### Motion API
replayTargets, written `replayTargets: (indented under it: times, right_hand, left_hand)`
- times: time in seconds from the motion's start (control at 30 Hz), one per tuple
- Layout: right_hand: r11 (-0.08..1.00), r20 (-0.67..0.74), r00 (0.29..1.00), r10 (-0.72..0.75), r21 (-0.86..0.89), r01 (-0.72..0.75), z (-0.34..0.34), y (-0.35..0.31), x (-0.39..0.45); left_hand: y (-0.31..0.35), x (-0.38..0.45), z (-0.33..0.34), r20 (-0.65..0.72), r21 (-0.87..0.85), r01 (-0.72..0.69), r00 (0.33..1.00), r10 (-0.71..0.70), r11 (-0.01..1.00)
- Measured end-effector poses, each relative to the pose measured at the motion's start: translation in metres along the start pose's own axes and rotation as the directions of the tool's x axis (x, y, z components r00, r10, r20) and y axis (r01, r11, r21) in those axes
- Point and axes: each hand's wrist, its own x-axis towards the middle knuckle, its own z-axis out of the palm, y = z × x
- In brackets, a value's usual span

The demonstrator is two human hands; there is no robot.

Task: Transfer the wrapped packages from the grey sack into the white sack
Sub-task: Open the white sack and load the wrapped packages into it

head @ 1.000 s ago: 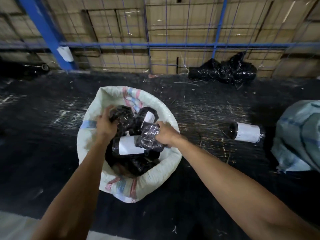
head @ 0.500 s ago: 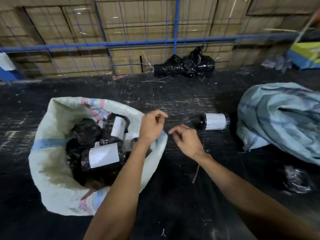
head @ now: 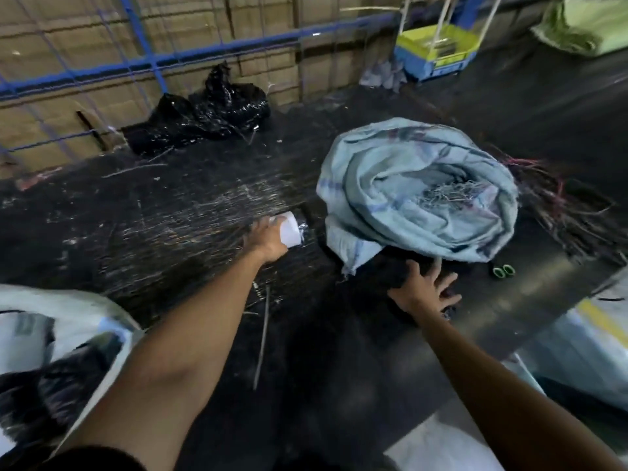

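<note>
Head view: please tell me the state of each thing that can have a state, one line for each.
Left hand: grips the labelled package.
Labelled package: lying on the floor, partly covered by the hand.
Right hand: fingers spread, on a dark package.
Dark package: on the floor beside the grey sack.
Grey sack: crumpled, collapsed.
White sack: open, holds packages.

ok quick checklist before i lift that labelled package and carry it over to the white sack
1. Left hand on the labelled package: ok, it is at the package's near end, though a full grip cannot be told.
2. Right hand free: cannot tell; its fingers are spread over a dark package below the grey sack.
3. Package clear of the grey sack: ok, it lies just left of it on the mat.
4. White sack open: ok, mouth open at lower left, dark packages inside.
5. Path to the white sack: ok, only thin debris.
</note>
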Motion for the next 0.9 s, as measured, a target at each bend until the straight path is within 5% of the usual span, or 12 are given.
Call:
replayTargets:
  times: [0.13, 0.27, 0.33, 0.43, 0.5, 0.57, 0.73, 0.9]
  right_hand:
    - [0.996, 0.15, 0.986, 0.079, -0.043, -0.073, 0.003, 0.024, 0.037]
    - [0.947, 0.136, 0.964, -0.229, -0.196, 0.253, 0.021, 0.02, 0.052]
    - [0.86, 0.177, 0.886, -0.429, -0.221, 0.46, 0.027, 0.012, 0.057]
    - [0.646, 0.286, 0.712, -0.641, -0.3, 0.702, 0.036, 0.004, 0.056]
    - [0.473, 0.41, 0.571, -0.711, -0.321, 0.82, 0.041, 0.0, 0.054]
    - [0.412, 0.492, 0.492, -0.719, -0.27, 0.871, 0.04, -0.008, 0.053]
    - [0.622, 0.548, 0.504, -0.668, 0.038, 0.782, 0.035, -0.052, 0.038]
    - [0.662, 0.481, 0.483, -0.732, 0.332, 0.672, 0.033, -0.124, 0.007]
  left_hand:
    - [0.015, 0.038, 0.008, 0.001, 0.156, 0.078, 0.997, -0.079, 0.985]
    - [0.011, 0.055, 0.022, 0.0, 0.249, 0.165, 0.985, -0.17, 0.954]
    - [0.013, 0.052, 0.031, -0.033, 0.256, 0.201, 0.979, -0.199, 0.945]
    - [0.019, 0.038, 0.046, -0.016, 0.04, 0.307, 0.952, -0.307, 0.951]
    - [0.024, 0.023, 0.055, 0.024, -0.021, 0.335, 0.942, -0.335, 0.942]
    - [0.027, 0.006, 0.059, 0.089, -0.106, 0.32, 0.946, -0.311, 0.942]
    - [0.011, -0.047, 0.059, 0.109, -0.451, 0.352, 0.934, -0.34, 0.82]
    - [-0.021, -0.095, 0.013, 0.005, -0.71, 0.329, 0.886, -0.463, 0.622]
